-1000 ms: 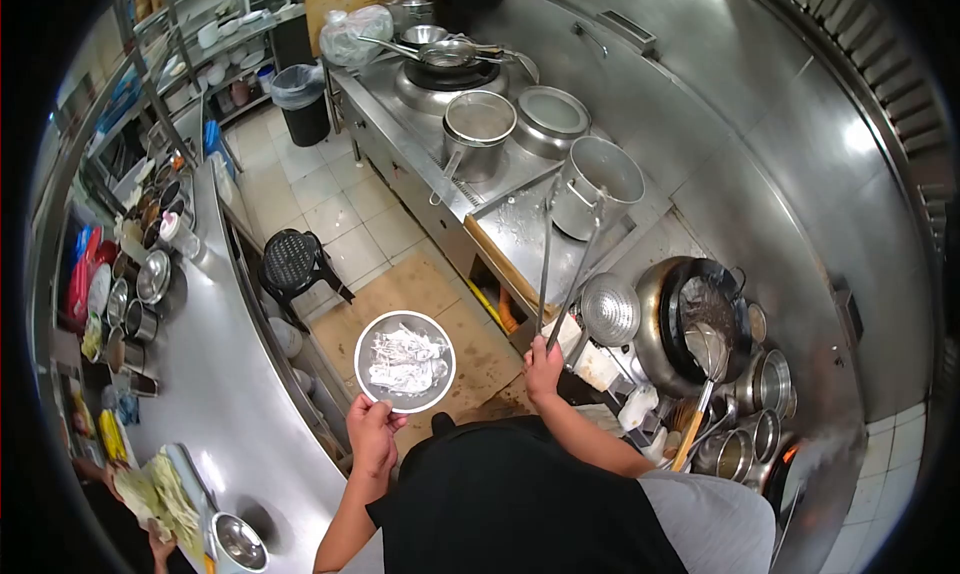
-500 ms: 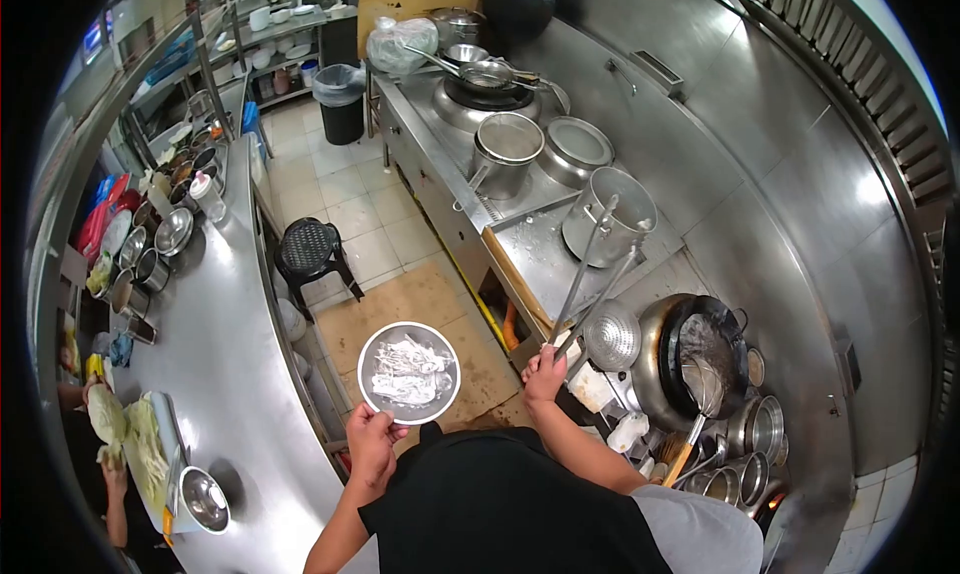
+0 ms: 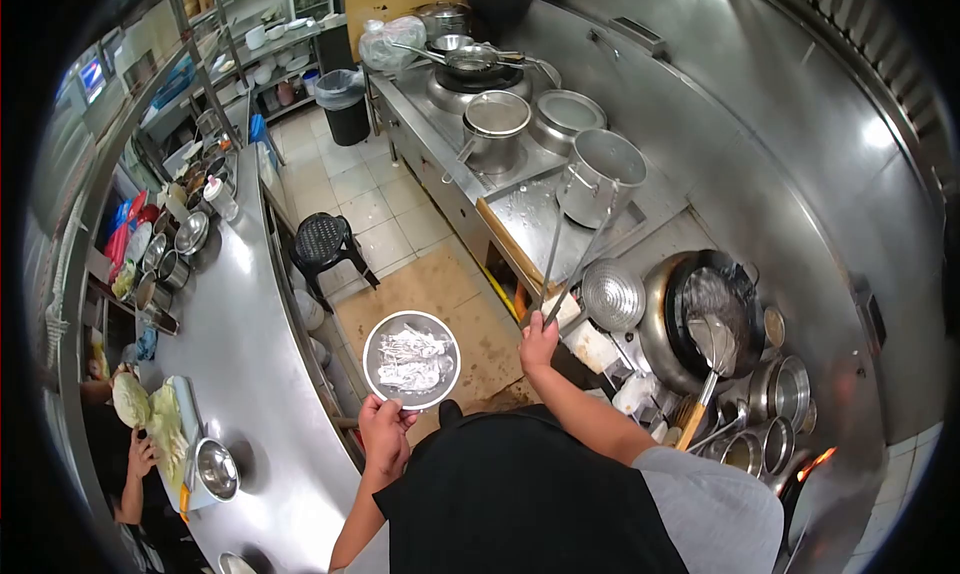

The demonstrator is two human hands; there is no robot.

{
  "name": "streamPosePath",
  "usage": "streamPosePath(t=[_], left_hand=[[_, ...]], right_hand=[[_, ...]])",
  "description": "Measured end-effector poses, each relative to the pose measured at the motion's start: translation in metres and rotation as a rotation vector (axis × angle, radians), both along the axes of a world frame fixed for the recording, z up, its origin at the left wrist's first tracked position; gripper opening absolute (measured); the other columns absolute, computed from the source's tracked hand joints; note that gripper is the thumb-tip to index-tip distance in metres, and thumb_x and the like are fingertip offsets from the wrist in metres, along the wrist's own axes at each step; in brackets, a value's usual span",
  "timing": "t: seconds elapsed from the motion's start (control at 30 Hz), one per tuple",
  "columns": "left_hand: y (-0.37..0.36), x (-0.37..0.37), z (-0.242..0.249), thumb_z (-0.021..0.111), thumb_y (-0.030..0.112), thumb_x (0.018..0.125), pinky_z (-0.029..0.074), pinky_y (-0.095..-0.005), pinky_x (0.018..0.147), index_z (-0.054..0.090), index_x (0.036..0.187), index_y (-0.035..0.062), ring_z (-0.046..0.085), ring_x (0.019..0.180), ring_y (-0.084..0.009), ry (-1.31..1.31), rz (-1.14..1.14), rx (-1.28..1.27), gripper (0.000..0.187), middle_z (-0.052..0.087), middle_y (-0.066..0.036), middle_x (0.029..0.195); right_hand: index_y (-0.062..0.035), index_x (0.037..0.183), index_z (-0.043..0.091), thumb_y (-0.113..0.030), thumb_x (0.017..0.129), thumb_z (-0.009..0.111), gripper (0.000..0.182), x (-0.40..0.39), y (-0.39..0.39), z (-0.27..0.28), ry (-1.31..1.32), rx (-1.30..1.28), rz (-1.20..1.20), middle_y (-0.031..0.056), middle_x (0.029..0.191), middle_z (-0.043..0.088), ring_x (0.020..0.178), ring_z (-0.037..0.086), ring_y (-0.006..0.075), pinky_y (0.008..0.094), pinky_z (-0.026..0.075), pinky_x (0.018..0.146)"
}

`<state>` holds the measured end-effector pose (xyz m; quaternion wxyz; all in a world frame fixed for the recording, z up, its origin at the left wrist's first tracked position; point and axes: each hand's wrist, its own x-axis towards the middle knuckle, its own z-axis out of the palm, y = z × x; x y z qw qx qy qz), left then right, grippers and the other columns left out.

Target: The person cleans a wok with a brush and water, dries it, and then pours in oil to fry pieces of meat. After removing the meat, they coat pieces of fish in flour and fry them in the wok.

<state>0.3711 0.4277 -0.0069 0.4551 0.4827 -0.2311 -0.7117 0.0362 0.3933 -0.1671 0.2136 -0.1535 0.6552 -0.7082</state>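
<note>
My left hand (image 3: 386, 434) pinches the near rim of a round metal bowl (image 3: 448, 366). Inside lie white, powder-coated food pieces (image 3: 412, 358) whose kind I cannot make out. My right hand (image 3: 540, 344) is closed around the handle end of long metal tongs (image 3: 551, 259). Their two arms spread apart and point away from me, the tips overlapping a tall pot (image 3: 600, 164) in view. Right of that hand are a perforated ladle (image 3: 613, 295) and a dark wok (image 3: 690, 274) holding liquid. A wire skimmer (image 3: 712, 344) with a wooden handle rests in the wok.
At left, a co-worker's hand (image 3: 142, 454) touches cabbage (image 3: 165, 439) on a board on the steel counter (image 3: 250, 354). A metal bowl (image 3: 217, 469) stands beside it. A black stool (image 3: 323, 239) is on the floor ahead. Flames (image 3: 818, 464) show at lower right.
The view has shifted slightly. The tongs have swung left and away from me, their arms still apart. The bowl stays in my left hand, nearly level. The flame at lower right shows larger.
</note>
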Motion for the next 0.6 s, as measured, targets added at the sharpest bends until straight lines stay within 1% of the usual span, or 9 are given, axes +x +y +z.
streamPosePath(t=[0.03,0.07,0.1,0.17,0.33,0.43,0.5,0.57,0.6], left_hand=[[0.008,-0.002,0.003,0.056,0.005,0.094,0.055,-0.0290,0.065,0.055,0.105,0.0042,0.068,0.070,-0.0179,0.008,0.006,0.012,0.011,0.069,-0.009,0.092],[0.016,-0.002,-0.006,0.056,0.005,0.094,0.054,-0.0289,0.066,0.055,0.107,0.0039,0.068,0.071,-0.0179,0.009,-0.008,0.004,0.013,0.069,-0.009,0.093],[0.023,-0.006,-0.005,0.056,0.005,0.094,0.054,-0.0289,0.066,0.055,0.107,0.0039,0.068,0.071,-0.0179,-0.005,-0.023,-0.007,0.013,0.069,-0.009,0.093],[0.039,-0.019,-0.001,0.056,0.004,0.094,0.054,-0.0288,0.066,0.055,0.106,0.0044,0.068,0.072,-0.0177,0.015,-0.022,0.021,0.012,0.070,-0.009,0.093],[0.079,-0.044,0.012,0.057,0.004,0.094,0.054,-0.0292,0.067,0.055,0.104,0.0051,0.065,0.071,-0.0167,-0.001,-0.107,0.006,0.010,0.067,-0.008,0.091],[0.102,-0.061,0.024,0.057,0.004,0.093,0.054,-0.0299,0.068,0.055,0.102,0.0057,0.064,0.074,-0.0169,-0.014,-0.131,0.000,0.009,0.067,-0.008,0.092],[0.114,-0.063,0.019,0.057,0.005,0.093,0.054,-0.0305,0.068,0.055,0.102,0.0061,0.064,0.075,-0.0172,-0.036,-0.143,0.013,0.009,0.067,-0.008,0.093],[0.132,-0.073,0.028,0.058,0.004,0.093,0.053,-0.0305,0.068,0.055,0.101,0.0063,0.063,0.075,-0.0174,-0.042,-0.122,-0.004,0.009,0.065,-0.007,0.091],[0.140,-0.077,0.035,0.058,0.004,0.093,0.052,-0.0301,0.068,0.054,0.101,0.0065,0.063,0.074,-0.0172,-0.057,-0.121,-0.006,0.009,0.065,-0.007,0.091]], right_hand=[[-0.0089,0.104,0.050,-0.037,0.106,0.056,0.029,-0.002,0.004,-0.008,0.038,-0.019,0.007,-0.0014,0.065,0.044,0.049,0.042,0.0112,0.0294,0.037,0.040],[-0.0090,0.103,0.049,-0.041,0.106,0.056,0.033,-0.001,0.010,0.011,-0.260,0.270,0.086,-0.0009,0.065,0.044,0.051,0.042,0.0114,0.0291,0.035,0.042],[-0.0090,0.103,0.049,-0.041,0.106,0.056,0.033,-0.004,0.007,0.026,-0.275,0.256,0.074,-0.0009,0.065,0.044,0.051,0.042,0.0114,0.0291,0.035,0.042],[-0.0093,0.101,0.047,-0.044,0.105,0.057,0.036,-0.007,0.006,0.045,-0.635,0.364,0.095,-0.0003,0.064,0.045,0.049,0.042,0.0115,0.0292,0.035,0.042],[-0.0114,0.099,0.046,-0.039,0.106,0.058,0.030,0.006,0.058,0.098,-0.322,0.000,0.140,-0.0021,0.064,0.044,0.048,0.041,0.0085,0.0253,0.034,0.042],[-0.0122,0.099,0.046,-0.038,0.106,0.058,0.029,-0.008,0.073,0.059,-0.152,-0.283,0.169,-0.0023,0.064,0.045,0.048,0.042,0.0075,0.0244,0.034,0.042],[-0.0132,0.099,0.046,-0.037,0.105,0.060,0.029,-0.002,0.086,0.067,-0.167,-0.290,0.169,-0.0022,0.064,0.044,0.048,0.040,0.0093,0.0268,0.034,0.042],[-0.0130,0.100,0.044,-0.038,0.104,0.062,0.031,0.007,0.091,0.070,-0.748,0.198,0.222,-0.0014,0.065,0.042,0.048,0.038,0.0116,0.0302,0.032,0.041],[-0.0131,0.102,0.042,-0.040,0.102,0.063,0.035,-0.004,0.088,0.053,-1.084,0.208,0.384,-0.0005,0.065,0.042,0.048,0.036,0.0132,0.0327,0.030,0.041]])
